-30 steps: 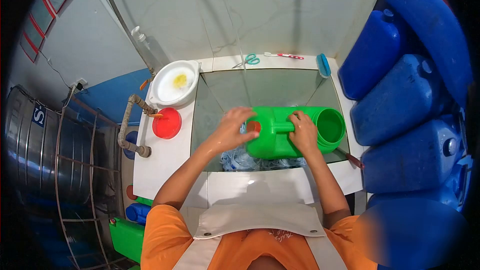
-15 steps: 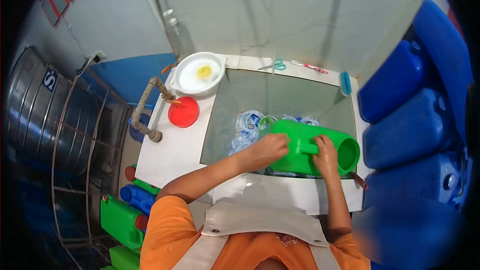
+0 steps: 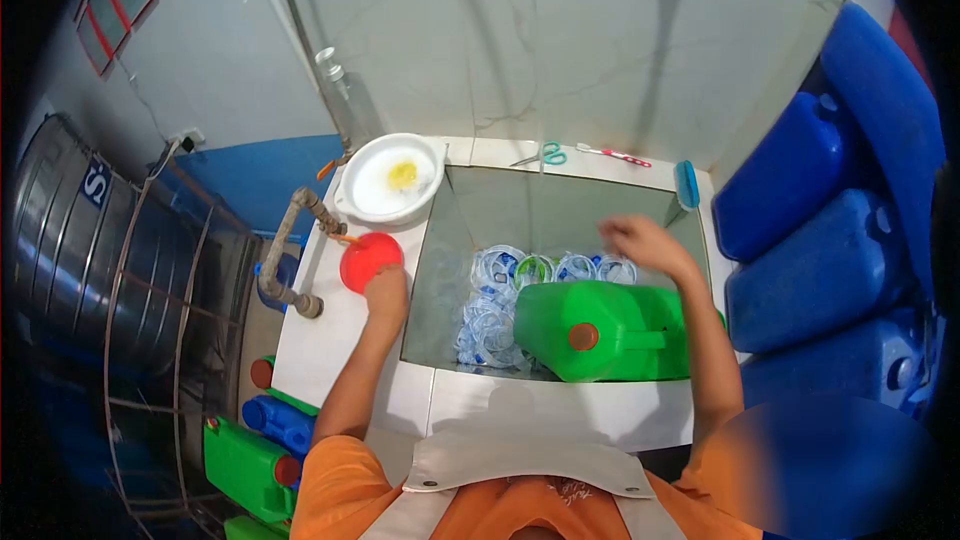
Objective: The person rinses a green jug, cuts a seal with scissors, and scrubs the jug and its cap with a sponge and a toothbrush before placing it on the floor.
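My left hand [image 3: 387, 295] is at the near right edge of a round red plastic bowl [image 3: 368, 258], its fingers closed over the rim; the fingertips are partly hidden. The bowl is on the white counter, left of the sink [image 3: 432, 270]. My right hand [image 3: 640, 243] hovers over the sink with loosely bent fingers and nothing visible in it. Below it, a green jerrycan [image 3: 545, 315] with a brown cap [image 3: 583, 337] lies on its side in the sink. Clear plastic rings with blue parts [image 3: 490, 325] are piled beside the jerrycan.
A white basin [image 3: 385, 202] with suds and something yellow stands at the back left. Along the back ledge are scissors [image 3: 552, 153], a toothbrush [image 3: 625, 157] and a blue brush [image 3: 686, 185]. Pipes [image 3: 290, 230] rise at left. Large blue containers [image 3: 810, 270] line the right side.
Both hands have left the green jerrycan, which has turned so its capped side shows. My left hand went left to the red bowl; my right hand rose away from the handle.
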